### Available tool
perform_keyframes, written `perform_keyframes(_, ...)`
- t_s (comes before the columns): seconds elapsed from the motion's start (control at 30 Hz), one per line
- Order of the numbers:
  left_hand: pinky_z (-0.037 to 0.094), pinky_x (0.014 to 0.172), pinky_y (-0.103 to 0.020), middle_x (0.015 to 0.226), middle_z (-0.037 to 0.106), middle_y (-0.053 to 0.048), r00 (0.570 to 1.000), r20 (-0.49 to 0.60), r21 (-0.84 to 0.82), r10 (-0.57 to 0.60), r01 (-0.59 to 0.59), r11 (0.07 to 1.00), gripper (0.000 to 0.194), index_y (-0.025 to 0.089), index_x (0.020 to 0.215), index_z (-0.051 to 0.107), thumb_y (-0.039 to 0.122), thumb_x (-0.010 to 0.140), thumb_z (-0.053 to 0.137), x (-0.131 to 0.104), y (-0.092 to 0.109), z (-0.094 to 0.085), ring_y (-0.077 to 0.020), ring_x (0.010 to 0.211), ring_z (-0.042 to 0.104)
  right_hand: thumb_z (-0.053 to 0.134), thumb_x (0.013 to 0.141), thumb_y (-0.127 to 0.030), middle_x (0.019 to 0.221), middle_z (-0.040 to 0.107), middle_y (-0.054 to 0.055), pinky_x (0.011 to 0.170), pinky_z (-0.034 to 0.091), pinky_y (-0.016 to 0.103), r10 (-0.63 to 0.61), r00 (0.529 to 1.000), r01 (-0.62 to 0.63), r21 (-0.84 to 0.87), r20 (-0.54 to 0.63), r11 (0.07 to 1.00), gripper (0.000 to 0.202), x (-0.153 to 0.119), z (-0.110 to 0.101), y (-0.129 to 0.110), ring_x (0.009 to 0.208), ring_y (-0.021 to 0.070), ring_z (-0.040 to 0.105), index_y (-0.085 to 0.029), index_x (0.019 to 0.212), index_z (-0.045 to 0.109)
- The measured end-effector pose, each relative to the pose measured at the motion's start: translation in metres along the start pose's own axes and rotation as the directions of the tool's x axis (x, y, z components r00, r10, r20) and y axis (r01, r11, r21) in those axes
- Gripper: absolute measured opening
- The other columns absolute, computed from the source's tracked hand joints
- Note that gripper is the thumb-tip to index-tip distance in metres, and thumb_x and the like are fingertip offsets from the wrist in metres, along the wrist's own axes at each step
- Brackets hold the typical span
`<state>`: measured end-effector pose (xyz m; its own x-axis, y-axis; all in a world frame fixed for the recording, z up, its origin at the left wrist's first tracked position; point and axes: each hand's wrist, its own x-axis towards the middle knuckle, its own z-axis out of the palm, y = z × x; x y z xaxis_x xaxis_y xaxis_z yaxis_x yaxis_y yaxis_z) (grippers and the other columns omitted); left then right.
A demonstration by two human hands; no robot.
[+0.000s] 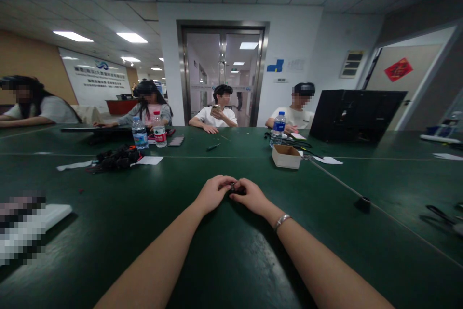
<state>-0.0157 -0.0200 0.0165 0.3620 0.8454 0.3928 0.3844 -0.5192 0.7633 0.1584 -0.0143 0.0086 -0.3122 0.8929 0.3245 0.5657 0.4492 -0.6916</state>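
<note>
Left hand (214,192) and right hand (251,195), fingers curled nearly closed, both pinch a small dark piece (232,187) squarely between them; its long axis, I can't tell!

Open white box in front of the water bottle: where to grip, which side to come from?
I'd pinch the near wall of the white box at its rim, thumb outside, fingertips inside, coming from the wearer's side. The top is open and that wall stands upright, so its edge should be graspable; the water bottle stands just behind, making the far side awkward.
</note>
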Motion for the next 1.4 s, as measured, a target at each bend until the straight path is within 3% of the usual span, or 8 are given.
perform_keyframes(0.37,0.048,0.083,-0.028,0.097,0.063,-0.002,0.997,-0.046,0.236,-0.06,0.069,0.969,0.026,0.028,0.103,0.065,0.025,0.082,0.05,-0.004,0.02,0.0,-0.0157,0.092,0.059,0.068,0.066,-0.022,0.072,0.054,-0.002,0.063,0.04,0.025,-0.009,1.0,0.009,0.016,-0.007,1.0,0.016,0.001,0.001,0.003,0.068,0.0123,0.049,-0.018,0.073,0.053)
perform_keyframes(0.83,0.047,0.078,-0.026,0.096,0.063,-0.002,0.989,-0.129,0.29,-0.076,0.111,0.951,0.018,0.025,0.096,0.061,0.028,0.08,0.053,-0.007,0.025,0.016,-0.015,0.088,0.06,0.068,0.066,-0.023,0.077,0.06,0.001,0.068,0.045,0.027,0.0,1.0,0.001,0.051,-0.019,0.999,0.015,0.004,0.006,0.011,0.073,0.014,0.055,-0.018,0.074,0.057)
perform_keyframes(0.97,0.047,0.078,-0.026,0.097,0.065,-0.002,0.984,-0.134,0.349,-0.12,0.16,0.923,0.017,0.026,0.097,0.06,0.026,0.081,0.052,-0.004,0.023,0.009,-0.0153,0.089,0.061,0.072,0.063,-0.025,0.085,0.059,0.002,0.072,0.047,0.028,0.032,0.999,-0.032,0.032,-0.002,0.999,0.027,0.003,0.007,0.011,0.077,0.0142,0.055,-0.017,0.086,0.062)
perform_keyframes(1.07,0.047,0.076,-0.026,0.099,0.066,-0.002,0.957,-0.22,0.411,-0.187,0.265,0.872,0.018,0.026,0.098,0.058,0.025,0.082,0.052,-0.006,0.009,-0.02,-0.0156,0.089,0.062,0.071,0.066,-0.03,0.093,0.058,0.004,0.075,0.048,0.028,0.105,0.994,-0.107,0.06,0.038,0.992,0.04,0.003,-0.004,0.007,0.08,0.0133,0.056,-0.017,0.103,0.061)
perform_keyframes(1.2,0.047,0.082,-0.03,0.107,0.066,-0.007,0.851,-0.407,0.464,-0.333,0.506,0.727,0.026,0.022,0.108,0.053,0.025,0.083,0.049,-0.031,-0.02,-0.091,-0.0192,0.096,0.062,0.065,0.072,-0.034,0.103,0.058,0.006,0.076,0.049,0.03,0.116,0.993,-0.116,-0.017,0.026,0.993,0.031,0.004,-0.051,0.002,0.08,0.014,0.059,-0.02,0.099,0.065)
perform_keyframes(1.3,0.046,0.085,-0.032,0.11,0.065,-0.01,0.773,-0.48,0.47,-0.415,0.626,0.622,0.03,0.018,0.111,0.052,0.026,0.083,0.046,-0.071,-0.036,-0.154,-0.0219,0.1,0.062,0.058,0.076,-0.034,0.1,0.062,0.007,0.082,0.047,0.034,0.103,0.979,-0.129,-0.148,-0.177,0.981,0.026,-0.004,-0.108,0.006,0.089,0.0188,0.059,-0.019,0.097,0.066)
perform_keyframes(1.4,0.047,0.082,-0.028,0.108,0.068,-0.007,0.707,-0.523,0.442,-0.476,0.703,0.557,0.027,0.019,0.106,0.054,0.023,0.083,0.042,-0.119,-0.044,-0.205,-0.0192,0.095,0.064,0.05,0.08,-0.032,0.101,0.065,0.009,0.085,0.044,0.036,0.19,0.9,-0.318,-0.292,-0.392,0.902,0.028,-0.03,-0.16,0.016,0.096,0.0227,0.058,-0.019,0.099,0.065)
